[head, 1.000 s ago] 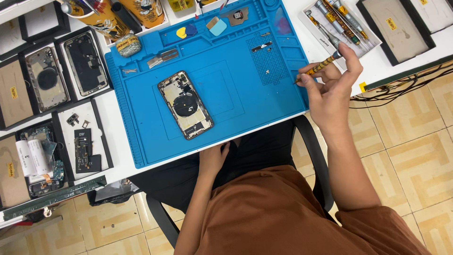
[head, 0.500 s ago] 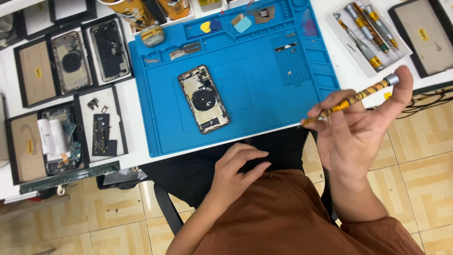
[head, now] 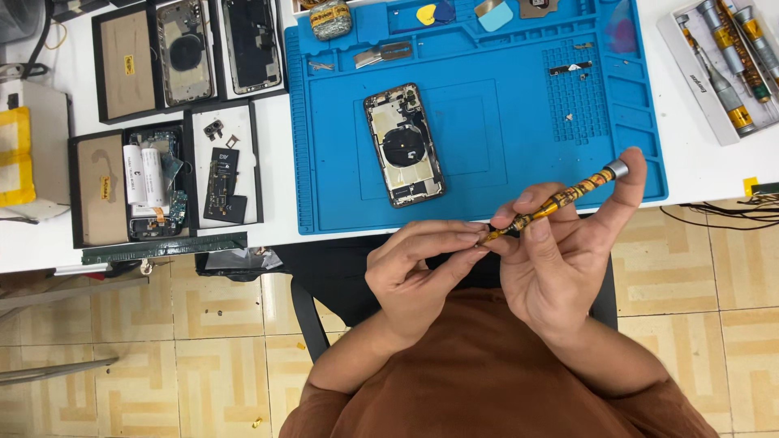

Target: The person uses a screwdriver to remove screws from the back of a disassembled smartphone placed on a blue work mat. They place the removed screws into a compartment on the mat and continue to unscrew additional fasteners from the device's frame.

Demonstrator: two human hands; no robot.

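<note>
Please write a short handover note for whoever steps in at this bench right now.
Right hand: holds the patterned precision screwdriver, a fingertip on its silver end cap.
Left hand: fingertips pinch at the screwdriver's tip; I cannot tell whether a bit or screw is between them.
Both hands are over the lap, off the mat.
Opened phone: lies back open on the blue work mat, untouched.
Spare drivers sit in the white tray on the right; more phone parts lie in black trays on the left.
Done: phone is opened. Left: cannot be judged from this view.
</note>
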